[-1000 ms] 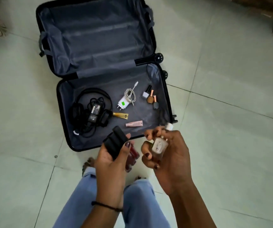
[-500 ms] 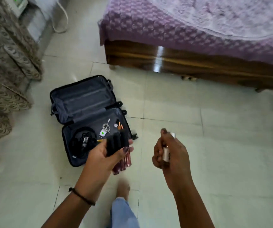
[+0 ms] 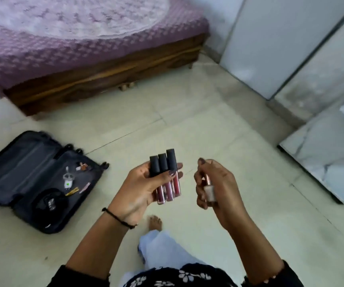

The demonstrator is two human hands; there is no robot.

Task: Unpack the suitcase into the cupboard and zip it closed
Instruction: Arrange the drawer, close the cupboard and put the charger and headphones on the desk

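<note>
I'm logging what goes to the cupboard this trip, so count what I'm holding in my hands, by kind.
Lip gloss tubes, held in the left hand: 3
Small pale bottle, held in the right hand: 1
Total: 4

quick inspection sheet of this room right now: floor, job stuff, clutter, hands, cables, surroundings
surface: tiled floor, pale; the suitcase lies open on it at the left
job's things: suitcase not yet emptied; three lip gloss tubes and a small bottle are out of it; pale panels at right may be the cupboard
clutter: small blocks under the bed edge
grippers: left hand holds the three tubes; right hand grips the small bottle
cables: white charger with coiled cable and black cable bundle, both in the suitcase
surroundings: bed with purple cover; marble-patterned slab at right
</note>
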